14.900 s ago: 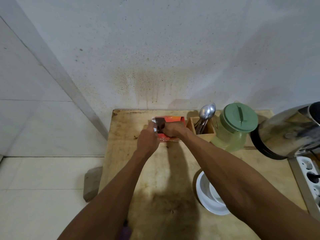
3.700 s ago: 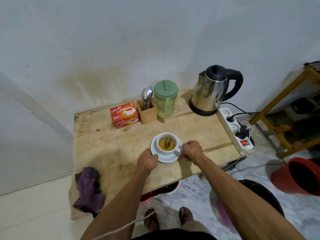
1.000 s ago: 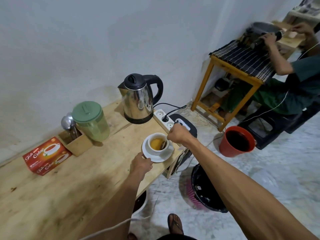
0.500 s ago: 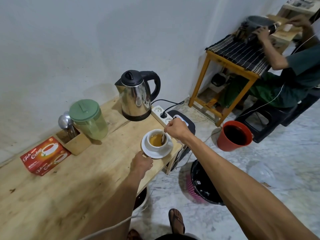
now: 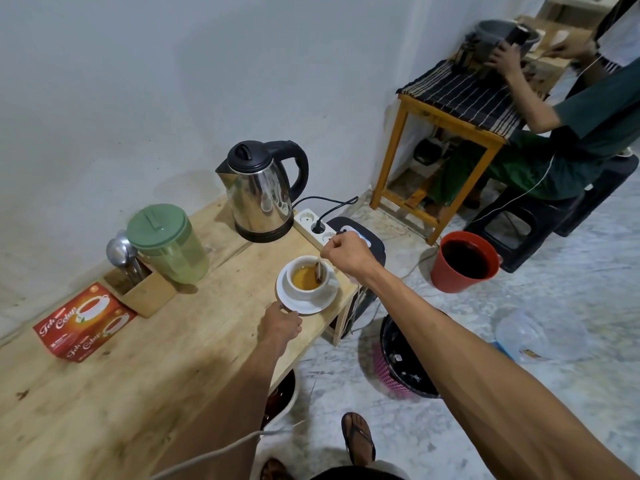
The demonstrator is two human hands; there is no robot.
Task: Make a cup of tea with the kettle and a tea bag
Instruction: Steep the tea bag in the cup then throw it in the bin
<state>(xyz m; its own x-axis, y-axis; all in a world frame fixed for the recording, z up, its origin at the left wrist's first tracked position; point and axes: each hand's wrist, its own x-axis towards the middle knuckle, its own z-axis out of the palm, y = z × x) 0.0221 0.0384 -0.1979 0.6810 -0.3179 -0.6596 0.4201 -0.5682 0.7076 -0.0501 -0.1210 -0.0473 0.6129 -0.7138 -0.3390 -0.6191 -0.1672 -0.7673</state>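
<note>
Tea bag [image 5: 319,272] just below right-hand fingers [image 5: 330,251], over cup [image 5: 307,278].

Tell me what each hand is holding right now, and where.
Right hand pinches the tea bag's string, the bag lifted partly out of the cup. Left hand grips the saucer's near rim.

Tea bag [image 5: 319,273] half-lifted from cup [image 5: 309,278]
</note>
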